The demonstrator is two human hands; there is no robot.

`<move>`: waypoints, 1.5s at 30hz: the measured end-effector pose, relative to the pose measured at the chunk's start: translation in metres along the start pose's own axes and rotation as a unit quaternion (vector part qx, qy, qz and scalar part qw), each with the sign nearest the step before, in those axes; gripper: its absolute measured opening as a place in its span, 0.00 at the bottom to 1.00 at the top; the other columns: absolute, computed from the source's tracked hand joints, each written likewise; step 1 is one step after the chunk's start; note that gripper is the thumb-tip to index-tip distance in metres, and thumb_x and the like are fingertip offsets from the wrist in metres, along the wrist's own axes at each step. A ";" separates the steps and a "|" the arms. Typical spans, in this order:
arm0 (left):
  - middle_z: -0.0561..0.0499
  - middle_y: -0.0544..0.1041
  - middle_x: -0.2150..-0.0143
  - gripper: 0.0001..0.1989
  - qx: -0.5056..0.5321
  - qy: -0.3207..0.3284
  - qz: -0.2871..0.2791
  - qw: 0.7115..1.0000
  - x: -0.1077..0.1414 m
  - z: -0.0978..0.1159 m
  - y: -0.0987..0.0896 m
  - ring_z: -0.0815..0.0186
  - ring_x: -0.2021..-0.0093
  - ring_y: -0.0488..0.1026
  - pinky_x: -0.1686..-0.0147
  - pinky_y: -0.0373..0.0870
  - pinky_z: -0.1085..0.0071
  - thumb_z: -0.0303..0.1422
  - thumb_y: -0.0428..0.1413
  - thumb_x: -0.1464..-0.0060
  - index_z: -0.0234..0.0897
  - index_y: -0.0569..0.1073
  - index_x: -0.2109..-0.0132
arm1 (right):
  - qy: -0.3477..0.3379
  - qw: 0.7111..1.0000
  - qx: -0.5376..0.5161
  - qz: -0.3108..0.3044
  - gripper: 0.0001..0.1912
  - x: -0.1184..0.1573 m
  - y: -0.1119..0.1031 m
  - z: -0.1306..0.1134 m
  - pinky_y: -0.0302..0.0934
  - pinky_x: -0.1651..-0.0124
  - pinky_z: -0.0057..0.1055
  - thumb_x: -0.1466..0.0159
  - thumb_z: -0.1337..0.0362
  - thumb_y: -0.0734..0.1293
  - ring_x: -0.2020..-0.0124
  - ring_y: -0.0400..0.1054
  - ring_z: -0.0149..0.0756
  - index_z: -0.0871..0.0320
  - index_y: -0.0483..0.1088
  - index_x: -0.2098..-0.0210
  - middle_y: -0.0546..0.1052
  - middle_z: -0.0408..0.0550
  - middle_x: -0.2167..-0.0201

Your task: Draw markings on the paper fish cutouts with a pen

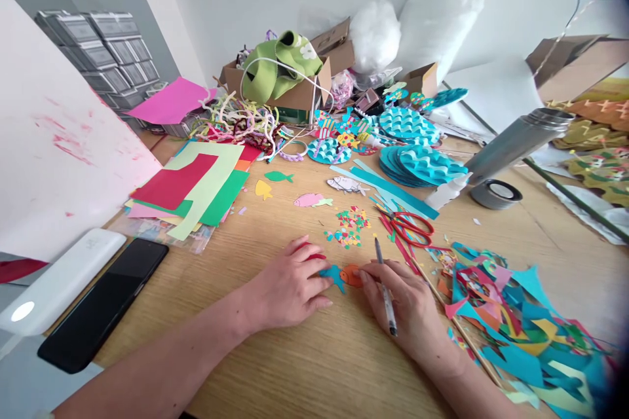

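Note:
My left hand (295, 283) lies on the table with its fingers spread over a red paper piece (314, 253) and the edge of a blue paper fish (336, 277). An orange paper fish (350, 275) touches the blue one on its right. My right hand (400, 298) is closed round a pen (386, 298), and its fingertips rest at the orange fish's right end. Beyond the hands lie small coloured paper bits (350, 226), a pink paper fish (308, 200), a yellow one (263, 190), a green one (278, 176) and white fish (346, 184).
Red scissors (410, 228) and paper scraps (531, 327) lie to the right, near a steel flask (515, 144) and its lid (496, 194). Coloured sheets (196, 190) and a phone (103, 304) are at the left. Blue paper discs (422, 165) sit farther back.

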State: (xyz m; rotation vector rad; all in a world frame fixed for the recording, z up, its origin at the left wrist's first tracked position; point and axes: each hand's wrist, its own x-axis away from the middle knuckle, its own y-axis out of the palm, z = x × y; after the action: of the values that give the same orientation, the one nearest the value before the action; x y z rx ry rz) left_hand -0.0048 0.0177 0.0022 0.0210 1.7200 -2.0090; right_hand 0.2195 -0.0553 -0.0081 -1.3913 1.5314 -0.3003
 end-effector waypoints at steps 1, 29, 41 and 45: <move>0.49 0.77 0.52 0.11 -0.001 -0.004 0.001 1.000 0.000 0.000 0.000 0.58 0.43 0.65 0.34 0.52 0.53 0.39 0.55 0.37 0.38 0.78 0.56 | 0.003 1.000 0.004 0.003 0.05 0.000 0.000 0.000 0.61 0.71 0.29 0.33 0.72 0.63 0.73 0.68 0.34 0.58 0.69 0.64 0.74 0.49 0.71; 0.35 0.68 0.40 0.26 -0.095 -0.006 0.000 0.995 -0.017 0.048 0.026 0.51 0.41 0.64 0.42 0.57 0.55 0.46 0.45 0.34 0.26 0.69 0.43 | 0.281 0.868 -0.349 0.213 0.16 0.004 0.007 0.004 0.63 0.66 0.33 0.31 0.53 0.62 0.72 0.69 0.34 0.57 0.76 0.59 0.73 0.45 0.74; 0.35 0.75 0.48 0.28 -0.122 -0.019 -0.013 0.992 -0.023 0.056 0.035 0.49 0.47 0.68 0.43 0.55 0.53 0.50 0.46 0.36 0.27 0.77 0.52 | 0.337 0.859 -0.366 0.123 0.12 0.004 0.008 0.003 0.68 0.70 0.31 0.38 0.55 0.70 0.74 0.70 0.36 0.57 0.72 0.62 0.74 0.45 0.74; 0.35 0.73 0.45 0.29 -0.127 0.001 -0.010 0.992 -0.021 0.051 0.033 0.50 0.43 0.65 0.38 0.48 0.51 0.49 0.45 0.35 0.26 0.74 0.48 | 0.328 0.878 -0.332 0.105 0.11 0.012 0.005 0.006 0.65 0.77 0.27 0.38 0.55 0.70 0.79 0.68 0.34 0.56 0.71 0.67 0.72 0.43 0.79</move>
State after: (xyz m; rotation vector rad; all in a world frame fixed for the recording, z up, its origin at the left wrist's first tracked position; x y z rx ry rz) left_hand 0.0414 -0.0251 -0.0112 -0.0789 1.9708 -1.7896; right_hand 0.2237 -0.0618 -0.0207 -1.7153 2.4996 -0.1063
